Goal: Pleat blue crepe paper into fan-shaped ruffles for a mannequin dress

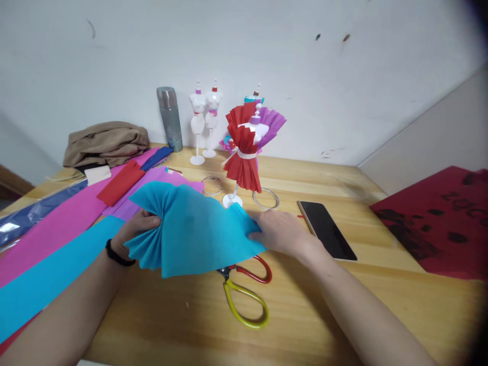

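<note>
A sheet of blue crepe paper (198, 229) is stretched between my two hands above the table. At its left end the paper is gathered into folds, pinched by my left hand (143, 226), which has a black band at the wrist. My right hand (276, 231) grips the paper's right end, its thumb on the near side and the other fingers partly hidden. Scissors (247, 302) with one red and one yellow handle lie under the paper, their blades hidden. Behind the paper stands a small white mannequin (260, 129) dressed in pleated red paper.
More mannequins (197, 122) and a grey flask (170, 119) stand by the wall. Coloured paper strips (53, 223) and a brown cloth (107, 145) lie left. A ring of tape (277, 199) and a phone (327, 230) are right of centre, a red bag (438, 223) farther right.
</note>
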{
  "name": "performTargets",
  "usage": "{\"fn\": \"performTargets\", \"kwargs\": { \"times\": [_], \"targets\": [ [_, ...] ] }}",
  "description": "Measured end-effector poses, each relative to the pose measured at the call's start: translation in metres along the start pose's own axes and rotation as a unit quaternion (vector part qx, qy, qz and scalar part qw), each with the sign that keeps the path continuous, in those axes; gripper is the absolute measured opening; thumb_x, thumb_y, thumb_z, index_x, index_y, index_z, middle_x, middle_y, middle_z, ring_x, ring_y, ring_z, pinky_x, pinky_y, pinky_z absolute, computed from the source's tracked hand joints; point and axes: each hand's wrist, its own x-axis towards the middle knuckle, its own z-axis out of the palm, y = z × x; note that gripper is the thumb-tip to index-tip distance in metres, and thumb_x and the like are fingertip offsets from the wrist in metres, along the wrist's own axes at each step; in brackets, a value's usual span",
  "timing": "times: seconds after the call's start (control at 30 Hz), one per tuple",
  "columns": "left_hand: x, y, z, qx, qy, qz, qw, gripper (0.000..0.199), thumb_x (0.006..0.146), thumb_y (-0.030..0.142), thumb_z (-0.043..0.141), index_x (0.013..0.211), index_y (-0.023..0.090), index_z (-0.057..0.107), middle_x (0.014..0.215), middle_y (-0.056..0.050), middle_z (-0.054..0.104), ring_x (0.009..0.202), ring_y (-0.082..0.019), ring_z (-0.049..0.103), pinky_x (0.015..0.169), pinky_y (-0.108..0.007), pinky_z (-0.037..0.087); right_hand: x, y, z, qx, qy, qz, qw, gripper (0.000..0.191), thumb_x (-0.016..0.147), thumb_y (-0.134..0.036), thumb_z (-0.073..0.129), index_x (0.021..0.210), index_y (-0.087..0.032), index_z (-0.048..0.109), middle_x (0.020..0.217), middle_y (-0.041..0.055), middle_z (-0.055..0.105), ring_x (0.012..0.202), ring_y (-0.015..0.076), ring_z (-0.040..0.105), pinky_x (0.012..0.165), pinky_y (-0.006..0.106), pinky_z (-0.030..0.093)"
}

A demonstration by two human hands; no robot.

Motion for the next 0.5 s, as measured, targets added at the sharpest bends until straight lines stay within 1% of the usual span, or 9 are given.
{"fn": "performTargets", "kwargs": {
  "times": [0.07, 0.17, 0.2, 0.27, 0.3, 0.33, 0.4, 0.47, 0.5],
  "targets": [
    [0.000, 0.001, 0.003, 0.012, -0.022, -0.022, 0.999, 0.026, 0.060, 0.023, 0.084, 0.081, 0.013, 0.072, 0.069, -0.001, 0.076, 0.063, -0.023, 0.073, 0.059, -0.027, 0.059, -0.001, -0.001, -0.002, 0.007, 0.015, 0.009, 1.000, 0.026, 0.084, -0.038, 0.060, 0.085, -0.014, 0.071, 0.087, 0.0167, 0.073, 0.080, 0.0314, 0.069, 0.058, 0.031, 0.041],
    [0.002, -0.001, 0.006, 0.013, -0.023, -0.021, 0.999, 0.027, 0.061, 0.025, 0.084, 0.083, 0.014, 0.073, 0.064, 0.001, 0.074, 0.066, -0.021, 0.073, 0.062, -0.025, 0.058, -0.002, -0.005, -0.006, 0.023, 0.069, 0.044, 0.996, 0.024, 0.086, -0.034, 0.059, 0.085, -0.013, 0.071, 0.087, 0.0173, 0.072, 0.077, 0.0292, 0.068, 0.056, 0.030, 0.037],
    [0.003, -0.003, 0.007, 0.011, -0.023, -0.023, 0.999, 0.027, 0.062, 0.025, 0.084, 0.084, 0.014, 0.073, 0.065, 0.001, 0.074, 0.067, -0.022, 0.073, 0.063, -0.026, 0.059, -0.003, -0.008, -0.006, 0.051, 0.093, 0.040, 0.994, 0.022, 0.086, -0.032, 0.059, 0.083, -0.014, 0.070, 0.084, 0.0157, 0.072, 0.074, 0.0268, 0.067, 0.055, 0.029, 0.035],
    [0.006, -0.009, 0.009, 0.004, -0.022, -0.029, 0.999, 0.028, 0.062, 0.024, 0.084, 0.085, 0.013, 0.073, 0.069, -0.001, 0.075, 0.070, -0.022, 0.074, 0.066, -0.027, 0.059, -0.005, -0.014, -0.007, 0.157, 0.135, -0.003, 0.978, 0.019, 0.086, -0.031, 0.059, 0.077, -0.016, 0.069, 0.074, 0.0095, 0.070, 0.066, 0.0202, 0.062, 0.054, 0.028, 0.033],
    [0.007, -0.012, 0.010, 0.001, -0.020, -0.035, 0.999, 0.027, 0.063, 0.023, 0.084, 0.086, 0.013, 0.073, 0.072, -0.003, 0.076, 0.071, -0.022, 0.074, 0.067, -0.028, 0.059, -0.006, -0.018, -0.007, 0.228, 0.147, -0.034, 0.962, 0.020, 0.085, -0.031, 0.059, 0.073, -0.017, 0.067, 0.069, 0.0060, 0.067, 0.061, 0.0169, 0.058, 0.053, 0.027, 0.032],
    [0.009, -0.015, 0.012, -0.001, -0.018, -0.040, 0.999, 0.027, 0.064, 0.023, 0.083, 0.087, 0.013, 0.074, 0.075, -0.004, 0.076, 0.073, -0.023, 0.074, 0.069, -0.029, 0.059, -0.008, -0.023, -0.006, 0.302, 0.154, -0.065, 0.939, 0.021, 0.085, -0.030, 0.059, 0.070, -0.018, 0.065, 0.064, 0.0028, 0.064, 0.057, 0.0141, 0.054, 0.052, 0.026, 0.032],
    [0.011, -0.023, 0.017, -0.005, -0.015, -0.050, 0.999, 0.026, 0.067, 0.022, 0.082, 0.090, 0.013, 0.074, 0.080, -0.007, 0.077, 0.076, -0.024, 0.074, 0.074, -0.032, 0.059, -0.013, -0.033, -0.003, 0.436, 0.145, -0.103, 0.882, 0.023, 0.083, -0.030, 0.059, 0.064, -0.017, 0.062, 0.057, -0.0008, 0.058, 0.052, 0.0106, 0.048, 0.049, 0.023, 0.032],
    [0.012, -0.030, 0.021, -0.012, -0.017, -0.059, 0.998, 0.026, 0.069, 0.023, 0.080, 0.093, 0.014, 0.073, 0.086, -0.009, 0.077, 0.082, -0.026, 0.073, 0.078, -0.036, 0.059, -0.017, -0.043, 0.000, 0.518, 0.147, -0.129, 0.832, 0.019, 0.081, -0.030, 0.060, 0.067, -0.017, 0.063, 0.059, -0.0018, 0.057, 0.051, 0.0093, 0.046, 0.047, 0.022, 0.033],
    [0.012, -0.033, 0.024, -0.017, -0.022, -0.062, 0.998, 0.027, 0.070, 0.023, 0.080, 0.094, 0.014, 0.073, 0.087, -0.009, 0.077, 0.085, -0.027, 0.073, 0.080, -0.038, 0.059, -0.018, -0.047, 0.002, 0.540, 0.155, -0.134, 0.817, 0.017, 0.081, -0.029, 0.060, 0.068, -0.017, 0.063, 0.058, -0.0024, 0.056, 0.051, 0.0088, 0.044, 0.047, 0.021, 0.032]
  ]
}}
